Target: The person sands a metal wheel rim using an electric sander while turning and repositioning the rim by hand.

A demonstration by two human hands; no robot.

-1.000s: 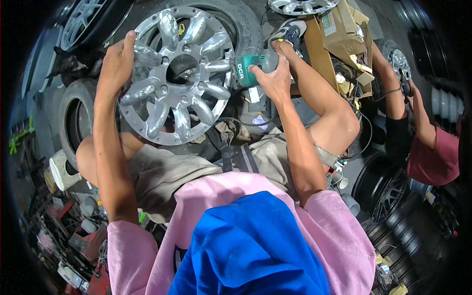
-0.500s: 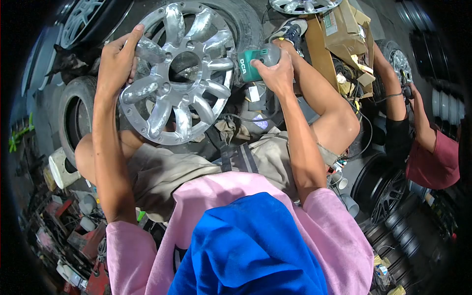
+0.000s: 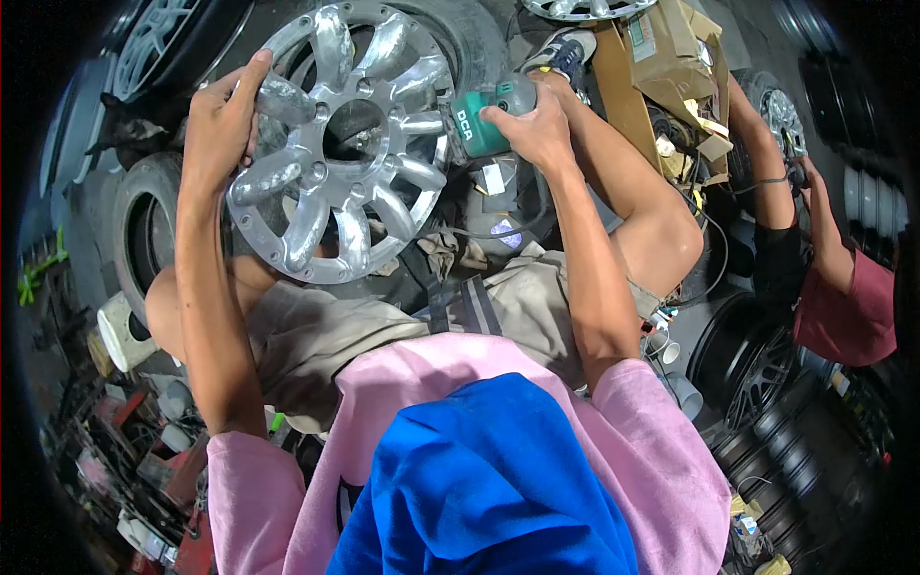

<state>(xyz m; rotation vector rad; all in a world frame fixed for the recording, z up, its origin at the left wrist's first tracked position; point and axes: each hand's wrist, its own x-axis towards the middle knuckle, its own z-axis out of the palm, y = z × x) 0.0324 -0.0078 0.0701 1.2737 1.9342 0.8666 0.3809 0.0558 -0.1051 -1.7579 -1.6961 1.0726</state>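
A silver multi-spoke wheel rim (image 3: 309, 228) stands tilted in front of my knees, its face bright and patchy. My left hand (image 3: 222, 123) is closed on the rim's upper left edge, with the thumb along the front. In my right hand (image 3: 542, 132) is a green DCA power sander (image 3: 482, 125), gripped from the side with the thumb on top. The sander's head meets the right edge of the rim; its working face is hidden. Behind the rim lies a black tyre (image 3: 476, 43).
An open cardboard box (image 3: 618, 91) with cables and parts stands beyond my right leg. A co-worker's arm (image 3: 767, 177) reaches toward another wheel (image 3: 781, 120). A loose tyre (image 3: 129, 225) and a white container (image 3: 120, 331) are at left. A cable (image 3: 508, 230) runs below the sander.
The sander and my right hand have shifted slightly left and tilted a little. The rim and my left hand have moved slightly left.
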